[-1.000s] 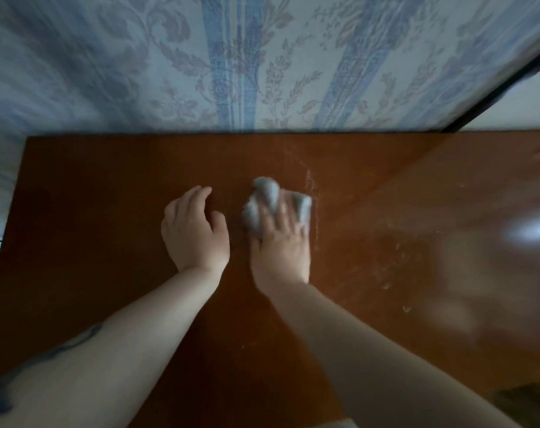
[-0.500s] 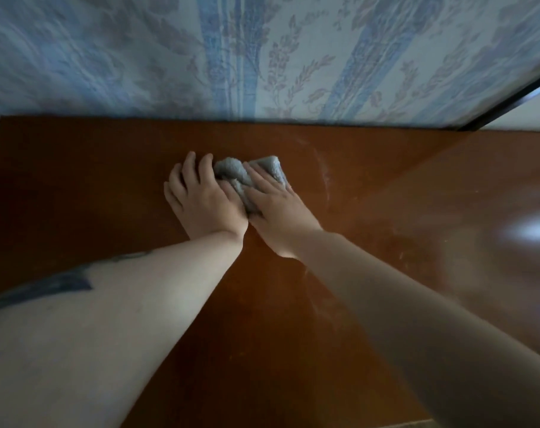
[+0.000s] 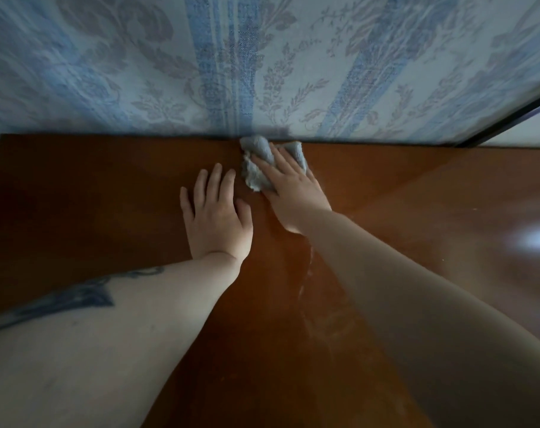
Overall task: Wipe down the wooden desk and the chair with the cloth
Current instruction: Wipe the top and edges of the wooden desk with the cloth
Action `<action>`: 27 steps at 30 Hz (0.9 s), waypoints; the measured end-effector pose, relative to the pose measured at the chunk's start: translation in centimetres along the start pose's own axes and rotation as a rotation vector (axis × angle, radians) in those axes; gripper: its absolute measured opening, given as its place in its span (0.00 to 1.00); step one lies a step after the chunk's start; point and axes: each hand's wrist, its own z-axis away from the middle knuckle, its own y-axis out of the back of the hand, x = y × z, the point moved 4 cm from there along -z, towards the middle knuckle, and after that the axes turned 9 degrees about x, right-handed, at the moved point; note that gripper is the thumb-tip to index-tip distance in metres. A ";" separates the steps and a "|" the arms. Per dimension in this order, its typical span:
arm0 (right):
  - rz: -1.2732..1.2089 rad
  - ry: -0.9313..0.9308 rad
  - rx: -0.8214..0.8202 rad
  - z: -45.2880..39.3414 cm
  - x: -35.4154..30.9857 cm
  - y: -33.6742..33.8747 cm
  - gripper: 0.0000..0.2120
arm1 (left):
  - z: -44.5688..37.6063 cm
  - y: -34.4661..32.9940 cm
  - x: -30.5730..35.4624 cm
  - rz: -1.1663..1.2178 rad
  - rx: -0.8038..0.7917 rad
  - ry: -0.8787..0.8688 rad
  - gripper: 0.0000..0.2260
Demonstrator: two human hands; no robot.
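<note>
A crumpled grey-blue cloth lies at the back edge of the reddish-brown wooden desk, touching the wall. My right hand lies flat on top of the cloth, fingers spread over it and pressing it onto the wood. My left hand rests palm-down on the desk just left of the cloth, fingers apart, holding nothing. The chair is out of view.
Blue floral wallpaper rises straight from the desk's back edge. A dark frame runs at the upper right. A pale streak of dust or moisture crosses the desk between my forearms. Glare sits on the right side.
My right hand has pushed the cloth away from me, from mid-desk up to the wall edge. My left hand stayed flat on the wood and now sits behind the cloth.
</note>
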 end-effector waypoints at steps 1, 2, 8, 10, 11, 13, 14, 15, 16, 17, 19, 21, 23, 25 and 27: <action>-0.001 -0.125 0.052 -0.1 0.7 0.1 0.27 | 0.0 0.0 0.0 0.009 0.003 0.010 0.21; 0.004 -0.264 0.120 0.3 1.2 0.1 0.28 | 0.0 0.0 -0.1 0.016 0.005 0.016 0.21; -0.027 -0.060 0.119 2.6 -3.6 -1.8 0.27 | -0.1 0.0 -0.2 0.021 0.024 0.018 0.23; 0.033 0.062 0.107 0.4 -2.0 -1.0 0.26 | -0.1 0.0 -0.2 0.012 0.010 0.023 0.21; 0.045 0.013 0.121 -0.5 -0.6 -0.4 0.26 | -0.1 -0.1 -0.2 0.012 0.002 0.027 0.21; 0.030 -0.194 0.206 -0.6 1.6 0.3 0.26 | 0.0 -0.1 -0.2 0.024 0.001 0.038 0.21; 0.030 -0.294 0.245 0.0 1.6 0.2 0.26 | 0.0 -0.1 -0.2 0.031 0.007 0.038 0.21; 0.031 -0.368 0.261 0.8 0.8 -0.1 0.27 | 0.0 0.0 -0.3 0.037 0.009 0.037 0.21; 0.025 -0.396 0.253 1.6 -0.7 -0.6 0.27 | 0.0 0.0 -0.5 0.039 0.006 0.035 0.21; 0.007 -0.362 0.236 2.0 -2.3 -1.1 0.27 | 0.0 -0.1 -0.6 0.040 -0.004 0.031 0.21; -0.045 -0.146 0.176 1.9 -4.8 -1.4 0.26 | 0.0 0.0 -0.7 0.054 -0.018 0.035 0.24; -0.074 0.025 0.079 0.3 -4.4 -0.8 0.25 | -0.1 0.2 -0.7 0.107 0.032 0.077 0.23; -0.105 0.021 0.001 -0.7 -2.4 -0.4 0.25 | -0.1 0.5 -0.7 0.182 0.083 0.112 0.20; -0.146 -0.118 0.065 0.1 -0.9 -0.3 0.25 | 0.0 0.8 -0.7 0.270 0.111 0.131 0.19; -0.164 -0.251 0.198 2.8 -1.7 -1.0 0.25 | -0.1 1.1 -0.9 0.419 0.110 0.160 0.20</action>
